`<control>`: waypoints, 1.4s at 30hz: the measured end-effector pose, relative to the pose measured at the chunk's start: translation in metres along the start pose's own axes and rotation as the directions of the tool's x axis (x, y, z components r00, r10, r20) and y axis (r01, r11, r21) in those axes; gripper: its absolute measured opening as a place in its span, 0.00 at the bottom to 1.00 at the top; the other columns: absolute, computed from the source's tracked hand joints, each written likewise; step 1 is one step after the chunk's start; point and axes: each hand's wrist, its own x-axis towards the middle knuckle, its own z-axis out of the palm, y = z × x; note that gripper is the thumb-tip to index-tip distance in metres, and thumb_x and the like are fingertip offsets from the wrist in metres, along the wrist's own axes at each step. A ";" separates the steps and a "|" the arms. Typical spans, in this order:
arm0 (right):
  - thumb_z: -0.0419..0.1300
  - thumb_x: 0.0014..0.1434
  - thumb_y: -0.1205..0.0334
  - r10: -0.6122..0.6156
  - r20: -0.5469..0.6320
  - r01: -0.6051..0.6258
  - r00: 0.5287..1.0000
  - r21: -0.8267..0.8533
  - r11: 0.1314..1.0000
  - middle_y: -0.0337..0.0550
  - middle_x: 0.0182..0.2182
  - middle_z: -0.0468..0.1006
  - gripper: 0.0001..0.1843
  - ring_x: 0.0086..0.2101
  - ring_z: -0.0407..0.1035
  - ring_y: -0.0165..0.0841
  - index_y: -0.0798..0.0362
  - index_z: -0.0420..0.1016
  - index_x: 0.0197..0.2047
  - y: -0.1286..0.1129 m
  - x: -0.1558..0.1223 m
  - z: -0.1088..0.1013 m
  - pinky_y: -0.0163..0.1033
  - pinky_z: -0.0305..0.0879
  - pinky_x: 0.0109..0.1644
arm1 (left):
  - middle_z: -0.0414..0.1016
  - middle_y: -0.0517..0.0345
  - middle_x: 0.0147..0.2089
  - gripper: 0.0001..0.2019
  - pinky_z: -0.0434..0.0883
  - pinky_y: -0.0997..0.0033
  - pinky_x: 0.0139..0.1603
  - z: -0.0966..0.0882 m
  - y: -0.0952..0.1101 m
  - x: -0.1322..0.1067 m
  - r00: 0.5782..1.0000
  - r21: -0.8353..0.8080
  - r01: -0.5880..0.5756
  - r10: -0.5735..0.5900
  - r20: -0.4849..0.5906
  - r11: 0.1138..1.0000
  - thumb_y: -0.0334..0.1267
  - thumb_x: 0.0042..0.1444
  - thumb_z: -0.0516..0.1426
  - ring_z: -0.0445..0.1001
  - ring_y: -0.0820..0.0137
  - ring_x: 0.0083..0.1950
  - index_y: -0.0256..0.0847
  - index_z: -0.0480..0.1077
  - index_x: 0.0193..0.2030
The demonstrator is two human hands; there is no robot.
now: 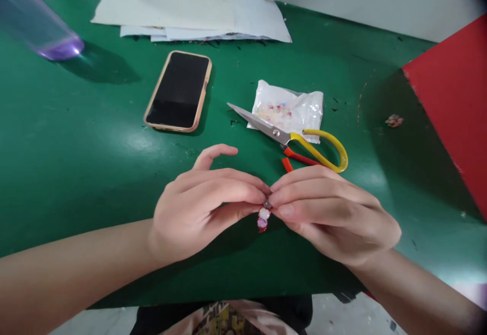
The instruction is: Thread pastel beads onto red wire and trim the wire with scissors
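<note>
A short string of beads [264, 214], with grey, white, purple and red beads showing, hangs between my hands above the green table. My left hand [207, 198] pinches its upper end from the left, the index finger raised and apart from the others. From the right, my right hand [335, 206] pinches the same end, with fingertips meeting those of the left. The fingers cover the top of the string. Just beyond the hands lie scissors [276, 133] with one yellow and one red-orange handle, partly hidden by my right hand. Their blades rest over a clear bag of small beads [281, 107].
A phone [178, 90] lies left of the scissors, and a purple-tinted bottle [57, 43] is at upper left. Papers [190, 8] lie along the back. A red box-like object [452, 91] stands at right, near a small clump [394, 120] on the green table [95, 173].
</note>
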 end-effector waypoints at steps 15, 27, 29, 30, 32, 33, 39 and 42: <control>0.65 0.55 0.75 0.201 -0.038 -0.177 0.979 0.334 0.926 0.44 0.27 0.81 0.02 0.32 0.77 0.29 0.62 0.77 0.33 0.006 0.003 0.009 0.38 0.75 0.40 | 0.83 0.62 0.40 0.08 0.62 0.51 0.65 -0.016 -0.002 0.000 0.985 -0.020 -0.131 0.132 0.111 0.991 0.26 0.60 0.56 0.80 0.74 0.32 0.45 0.69 0.40; 0.65 0.52 0.79 0.220 0.024 -0.219 0.975 0.268 0.938 0.51 0.32 0.81 0.08 0.35 0.77 0.33 0.63 0.77 0.38 0.002 0.002 0.005 0.39 0.77 0.37 | 0.80 0.68 0.30 0.09 0.66 0.59 0.59 0.000 -0.003 -0.001 0.999 0.005 0.018 -0.018 -0.045 1.000 0.37 0.57 0.62 0.77 0.75 0.27 0.45 0.69 0.27; 0.66 0.51 0.80 0.210 0.010 -0.206 0.978 0.255 0.945 0.51 0.32 0.81 0.10 0.35 0.77 0.34 0.64 0.77 0.38 0.002 0.001 0.004 0.39 0.77 0.38 | 0.80 0.67 0.31 0.07 0.66 0.59 0.58 0.001 -0.003 -0.001 0.998 -0.013 0.050 -0.050 -0.048 0.999 0.35 0.57 0.62 0.76 0.75 0.27 0.44 0.70 0.29; 0.66 0.50 0.81 0.206 0.001 -0.200 0.978 0.244 0.949 0.50 0.32 0.81 0.12 0.36 0.77 0.34 0.64 0.77 0.39 0.002 0.000 0.003 0.39 0.77 0.38 | 0.80 0.66 0.32 0.05 0.67 0.59 0.58 0.001 -0.003 -0.001 0.996 -0.027 0.067 -0.068 -0.059 0.997 0.34 0.58 0.62 0.76 0.75 0.28 0.44 0.70 0.32; 0.66 0.49 0.81 0.201 -0.018 -0.193 0.980 0.201 0.960 0.48 0.34 0.81 0.15 0.36 0.77 0.34 0.62 0.77 0.41 0.003 -0.002 0.001 0.40 0.78 0.38 | 0.81 0.62 0.35 0.03 0.68 0.59 0.56 0.000 -0.003 0.000 0.992 -0.069 0.088 -0.094 -0.086 0.994 0.32 0.61 0.58 0.77 0.73 0.32 0.44 0.72 0.37; 0.66 0.50 0.81 0.195 -0.030 -0.187 0.980 0.168 0.968 0.47 0.34 0.81 0.16 0.37 0.77 0.33 0.60 0.76 0.42 0.003 -0.002 0.000 0.40 0.78 0.38 | 0.81 0.59 0.37 0.05 0.69 0.58 0.54 0.000 -0.002 0.001 0.992 -0.099 0.083 -0.092 -0.089 0.992 0.32 0.63 0.56 0.78 0.71 0.35 0.43 0.72 0.40; 0.65 0.51 0.79 0.171 -0.030 -0.170 0.985 0.044 0.985 0.43 0.37 0.80 0.18 0.38 0.77 0.32 0.54 0.76 0.44 0.002 -0.003 -0.003 0.38 0.78 0.38 | 0.79 0.53 0.39 0.08 0.75 0.61 0.43 -0.003 -0.002 0.004 0.998 -0.144 -0.039 0.031 -0.058 0.989 0.41 0.58 0.61 0.78 0.65 0.41 0.44 0.73 0.43; 0.65 0.51 0.80 0.120 -0.003 -0.120 0.993 0.030 0.992 0.46 0.36 0.81 0.16 0.39 0.77 0.33 0.57 0.76 0.42 0.002 -0.001 -0.003 0.39 0.78 0.41 | 0.79 0.55 0.38 0.05 0.76 0.62 0.43 -0.002 0.000 0.005 0.998 -0.114 -0.019 0.011 -0.064 0.993 0.39 0.58 0.61 0.77 0.66 0.40 0.44 0.74 0.41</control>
